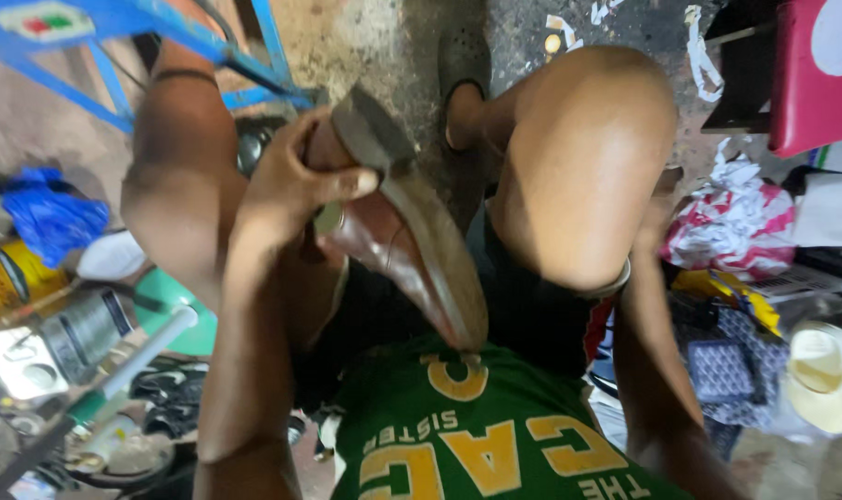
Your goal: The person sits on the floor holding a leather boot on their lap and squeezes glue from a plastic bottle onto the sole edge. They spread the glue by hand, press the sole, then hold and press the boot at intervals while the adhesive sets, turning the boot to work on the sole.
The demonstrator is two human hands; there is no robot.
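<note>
The left hand (287, 185) grips a brown leather shoe (398, 245) near its heel, fingers (347, 183) clenched around the upper, thumb across the side. The shoe is held sole-up between the knees, with the dark heel block (370, 130) at the top and the toe pointing down toward the green shirt (477, 435). The right hand is out of view; only its forearm (657, 370) runs down the right side, so I cannot tell what it does. The work looks like inspecting or steadying the sole; any next move seems to call for a firm hold at the heel while the sole edge stays exposed. Room is tight: the knees flank the shoe, a blue metal frame (162, 37) stands above, and tins and tools (78, 333) crowd the floor at left, with bags and cloth (731, 227) at right.
</note>
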